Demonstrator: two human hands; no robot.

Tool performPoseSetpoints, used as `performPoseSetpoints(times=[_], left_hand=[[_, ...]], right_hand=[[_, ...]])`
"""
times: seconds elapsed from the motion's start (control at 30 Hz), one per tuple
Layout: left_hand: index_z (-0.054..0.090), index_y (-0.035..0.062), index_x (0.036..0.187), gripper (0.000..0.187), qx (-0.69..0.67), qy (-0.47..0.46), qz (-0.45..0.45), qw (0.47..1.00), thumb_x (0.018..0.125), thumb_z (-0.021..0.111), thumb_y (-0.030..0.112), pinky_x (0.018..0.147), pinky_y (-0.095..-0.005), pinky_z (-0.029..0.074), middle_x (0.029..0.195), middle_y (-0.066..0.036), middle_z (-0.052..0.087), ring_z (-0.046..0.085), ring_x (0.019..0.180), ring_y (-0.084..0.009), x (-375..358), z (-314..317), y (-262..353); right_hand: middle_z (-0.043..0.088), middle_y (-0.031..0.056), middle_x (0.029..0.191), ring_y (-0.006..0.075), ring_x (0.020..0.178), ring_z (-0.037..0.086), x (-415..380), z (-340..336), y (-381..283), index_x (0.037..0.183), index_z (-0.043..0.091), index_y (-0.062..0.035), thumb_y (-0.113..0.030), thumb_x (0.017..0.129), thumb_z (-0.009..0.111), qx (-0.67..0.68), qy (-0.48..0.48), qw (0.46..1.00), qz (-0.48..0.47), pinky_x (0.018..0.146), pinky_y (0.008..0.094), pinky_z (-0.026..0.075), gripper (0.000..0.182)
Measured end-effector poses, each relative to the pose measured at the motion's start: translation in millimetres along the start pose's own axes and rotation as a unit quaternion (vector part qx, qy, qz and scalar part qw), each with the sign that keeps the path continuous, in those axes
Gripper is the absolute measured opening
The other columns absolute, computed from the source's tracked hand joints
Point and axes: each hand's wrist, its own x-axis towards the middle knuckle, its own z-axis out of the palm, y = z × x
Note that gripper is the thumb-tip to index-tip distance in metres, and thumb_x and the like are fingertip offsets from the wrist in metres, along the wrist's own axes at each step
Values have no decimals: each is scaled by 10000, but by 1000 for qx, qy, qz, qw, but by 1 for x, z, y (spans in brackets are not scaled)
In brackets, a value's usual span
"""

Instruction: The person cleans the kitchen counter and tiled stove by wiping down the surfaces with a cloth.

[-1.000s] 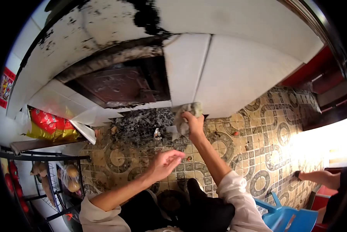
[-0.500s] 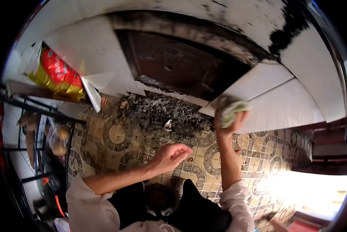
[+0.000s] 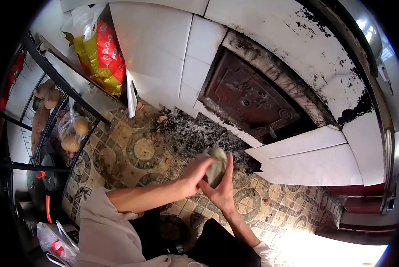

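Observation:
A bunched, greenish-grey cloth (image 3: 216, 168) is between my two hands, in front of a heap of ash on the floor. My right hand (image 3: 221, 189) grips it from the right, thumb and fingers around it. From the left, my left hand (image 3: 195, 174) presses on the cloth; its fingertips are blurred. Beyond them, a rusty brown metal door (image 3: 248, 95) is set in a white-tiled stove (image 3: 310, 149) with soot-blackened edges.
Grey-black ash (image 3: 197, 133) lies on the patterned tile floor (image 3: 141, 153). At left stands a black wire rack (image 3: 66, 100) with vegetables and a plastic bag of round items (image 3: 75, 133). A red and gold bag (image 3: 104, 58) leans at upper left. Pans (image 3: 44, 184) are at lower left.
My right hand has come off the white tiles with the cloth and moved left and down to my left hand. Both hands now touch the cloth. The view has turned and shifted.

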Motion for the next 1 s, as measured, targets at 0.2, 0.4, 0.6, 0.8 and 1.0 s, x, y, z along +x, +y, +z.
performPoseSetpoints(times=[0.2,0.4,0.6,0.8,1.0], left_hand=[[623,113,1005,345,-223,76,155,959,986,344,313,765,-512,571,1100,-100,620,618,1017,-262,25,-43,85],[539,93,820,365,-192,200,85,957,1006,295,292,532,-363,532,769,-116,555,575,668,-173,65,30,118],[481,13,1117,403,-155,105,-78,979,1000,356,378,730,-390,556,1022,-202,536,582,861,-244,68,96,54],[555,97,1023,387,433,-93,-83,893,872,594,452,656,-380,515,921,-132,568,557,812,-207,79,62,4],[547,123,992,331,128,-8,-118,985,841,585,415,686,-402,540,900,-106,557,548,751,-233,42,-48,50]], right_hand=[[288,188,1512,349,1326,396,-8,-30,-5,1497,199,-61,-205,804,720,41,21,996,-71,1081,504,346,879],[538,136,1315,255,1165,560,-62,-80,36,1308,490,-6,-111,910,587,151,121,977,92,958,356,456,424],[622,97,1166,199,1016,621,-105,-95,63,1205,565,-13,-127,918,586,178,244,934,190,816,305,489,310],[632,90,1138,185,973,631,-90,-90,41,1137,591,-13,-135,927,578,187,230,939,176,800,296,480,243],[643,90,1104,186,958,635,-90,-85,37,1116,600,-9,-132,926,581,170,199,953,155,796,303,480,228]])
